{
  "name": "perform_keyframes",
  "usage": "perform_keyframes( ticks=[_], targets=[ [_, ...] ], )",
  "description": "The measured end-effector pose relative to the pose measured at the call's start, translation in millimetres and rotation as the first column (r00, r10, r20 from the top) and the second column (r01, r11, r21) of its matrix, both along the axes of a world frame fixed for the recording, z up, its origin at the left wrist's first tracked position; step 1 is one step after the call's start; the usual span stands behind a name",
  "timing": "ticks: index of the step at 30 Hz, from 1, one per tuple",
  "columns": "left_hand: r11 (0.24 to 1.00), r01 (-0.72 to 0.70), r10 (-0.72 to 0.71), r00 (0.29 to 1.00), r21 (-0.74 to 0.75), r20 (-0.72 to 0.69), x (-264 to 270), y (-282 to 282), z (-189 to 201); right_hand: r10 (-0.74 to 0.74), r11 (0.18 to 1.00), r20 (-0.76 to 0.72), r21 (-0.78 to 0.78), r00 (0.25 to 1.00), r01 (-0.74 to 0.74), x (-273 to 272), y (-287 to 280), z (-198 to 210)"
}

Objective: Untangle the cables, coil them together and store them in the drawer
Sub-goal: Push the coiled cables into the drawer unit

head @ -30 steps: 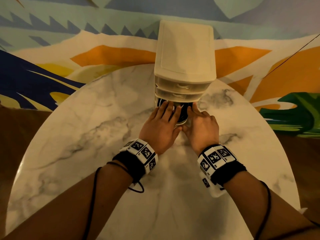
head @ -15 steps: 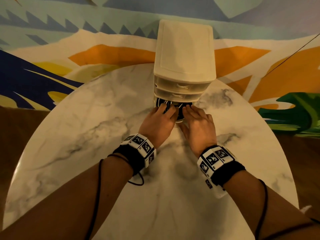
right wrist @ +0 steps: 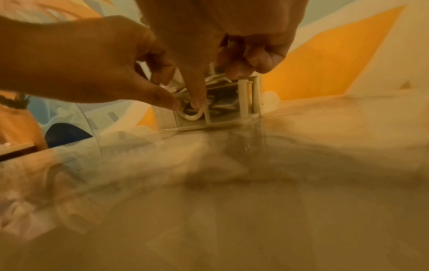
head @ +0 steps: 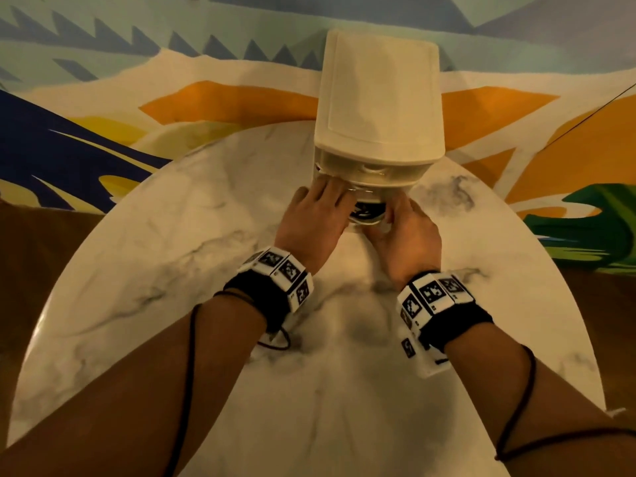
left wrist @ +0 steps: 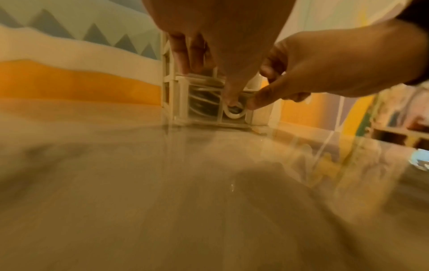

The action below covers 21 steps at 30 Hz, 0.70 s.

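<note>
A: Item: cables (head: 365, 211), coiled. Location?
B: Bottom drawer (head: 366, 220) of organizer (head: 378, 98), on desk (head: 172, 253).
A: Hands?
B: Left hand (head: 315, 218) and right hand (head: 409, 232), fingers extended, pushing drawer shut, apparently.

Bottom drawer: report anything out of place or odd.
The bottom drawer is not fully shut, with the coiled cables showing inside. A white cable loop presses against its clear front. Both the left hand and the right hand are at it. Nothing spilled or damaged.
</note>
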<state>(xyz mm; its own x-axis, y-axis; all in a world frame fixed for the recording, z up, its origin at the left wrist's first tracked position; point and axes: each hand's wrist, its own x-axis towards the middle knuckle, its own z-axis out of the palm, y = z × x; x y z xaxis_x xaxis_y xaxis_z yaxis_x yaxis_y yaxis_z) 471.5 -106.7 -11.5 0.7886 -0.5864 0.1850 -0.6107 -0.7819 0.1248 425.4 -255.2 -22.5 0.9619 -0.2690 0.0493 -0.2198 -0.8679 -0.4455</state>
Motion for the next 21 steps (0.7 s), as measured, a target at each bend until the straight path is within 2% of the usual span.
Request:
perform_keyframes(
  ticks=[3,5,7,9,11,15,21],
  targets=[
    [0.984,-0.153,0.149,0.987,-0.089,-0.056,-23.5,14.0,-13.4,-0.125,0.983,-0.04,0.132,0.991,0.13,-25.9,-6.1,-9.2],
    [0.963,-0.207,0.182,0.972,-0.173,-0.149,-34.9,16.0,-22.0,-0.117,0.955,-0.042,0.269,0.992,0.124,-33.1,-9.0,-16.0],
    [0.952,-0.217,0.174,0.964,-0.216,-0.199,-38.7,12.2,-20.7,-0.114,0.935,0.012,0.338,0.993,0.103,-30.5,-8.7,-17.6],
    [0.95,-0.205,0.167,0.971,-0.236,-0.173,-38.8,7.4,-14.6,-0.116,0.952,0.144,0.299,0.983,0.069,-22.4,-7.1,-14.2],
    [0.959,-0.146,0.12,0.985,-0.241,-0.12,-41.5,3.3,-9.9,-0.05,0.971,0.206,0.238,0.977,-0.001,-17.2,-5.7,-11.5],
    [0.992,0.04,-0.05,0.995,-0.117,-0.082,-47.3,-6.1,-14.9,0.045,0.989,0.184,0.132,0.982,-0.07,-11.6,-13.3,-11.8],
    [0.995,0.069,-0.082,0.979,-0.079,-0.186,-52.5,-7.4,-21.4,0.192,0.981,0.149,-0.008,0.97,-0.193,-15.6,-17.0,-6.2]
  ],
)
